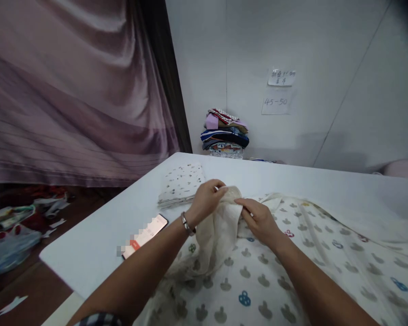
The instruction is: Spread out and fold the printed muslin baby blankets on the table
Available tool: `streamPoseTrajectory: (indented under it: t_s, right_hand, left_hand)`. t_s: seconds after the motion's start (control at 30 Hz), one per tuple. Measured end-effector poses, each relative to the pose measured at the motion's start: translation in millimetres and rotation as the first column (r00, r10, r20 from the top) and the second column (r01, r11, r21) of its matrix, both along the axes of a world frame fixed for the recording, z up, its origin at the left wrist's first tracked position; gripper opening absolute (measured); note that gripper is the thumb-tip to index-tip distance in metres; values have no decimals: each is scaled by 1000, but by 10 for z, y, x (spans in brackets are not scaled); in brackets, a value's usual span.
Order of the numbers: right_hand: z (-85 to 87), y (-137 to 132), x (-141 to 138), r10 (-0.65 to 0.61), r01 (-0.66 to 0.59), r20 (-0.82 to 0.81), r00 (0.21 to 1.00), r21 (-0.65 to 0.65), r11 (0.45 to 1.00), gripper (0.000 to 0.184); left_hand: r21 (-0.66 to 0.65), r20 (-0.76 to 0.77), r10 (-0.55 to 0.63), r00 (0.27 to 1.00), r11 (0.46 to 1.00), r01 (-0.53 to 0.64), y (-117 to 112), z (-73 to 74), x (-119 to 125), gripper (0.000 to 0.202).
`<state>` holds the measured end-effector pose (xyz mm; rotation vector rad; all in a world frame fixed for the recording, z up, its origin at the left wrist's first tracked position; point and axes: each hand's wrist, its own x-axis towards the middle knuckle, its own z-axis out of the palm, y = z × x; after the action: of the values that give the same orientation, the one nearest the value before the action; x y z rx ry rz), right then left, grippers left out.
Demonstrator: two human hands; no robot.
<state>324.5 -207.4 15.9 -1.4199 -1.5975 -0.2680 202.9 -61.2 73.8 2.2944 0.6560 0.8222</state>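
Observation:
A white cloth blanket [263, 271] printed with grey, blue, red and green motifs spreads over the near and right part of the table. My left hand [207, 199], with a bracelet at the wrist, pinches a raised edge of it. Close by on the right, my right hand [256, 217] pinches the same lifted edge between thumb and fingers. Between and below the hands, a fold of the blanket hangs with its plain underside showing. Just behind my left hand lies a folded printed cloth [182, 181], apart from the blanket.
A lit phone [146, 235] lies left of my left forearm on the white table [98, 231]. Folded fabrics [226, 133] are stacked beyond the far edge, against the wall with paper notes [277, 102]. A pink curtain [71, 90] hangs left, above plastic bags [13, 246] on the floor.

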Motion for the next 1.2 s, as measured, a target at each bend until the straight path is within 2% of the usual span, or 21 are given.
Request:
streamPoseTrajectory:
  t_s: [0.07,0.17,0.27,0.37,0.5,0.67,0.83,0.97,1.2]
  right_hand:
    - [65,-33,-20,-42,42,27,999,-28,999,28]
    - [113,-53,-31,-77,87,102,992,-103,991,29]
    - [161,-62,-32,-103,127,157,982,-155,980,28]
    - [204,-65,-22,-83,105,158,984,-142,984,27]
    - [222,-62,2,-1,20,133,991,-141,990,23]
    - [237,-64,12,-13,37,150,989,-156,987,14]
    - [256,-79,20,-78,92,88,993,-168,982,11]
    - [256,-77,41,-86,98,75,994,-181,979,18]
    - [227,-49,62,-94,111,98,991,-187,976,16]
  left_hand:
    - [-112,21,-49,999,992,51,-184,-121,21,13]
    - [-281,116,-58,992,956,89,-331,-242,2,15]
    - [-368,156,-37,987,925,93,-399,-256,-63,18]
    - [-369,181,-48,982,922,114,-472,-231,-129,21]
    - [-244,206,26,978,970,25,-581,-215,-180,25]
    - [-2,216,64,974,998,-65,-676,-208,-205,29]
    - [158,151,15,988,987,-39,-777,-232,-222,29]
    - [323,124,-64,990,946,21,-841,-253,-236,40]
    - [380,41,-37,999,925,18,-873,-250,-245,47]
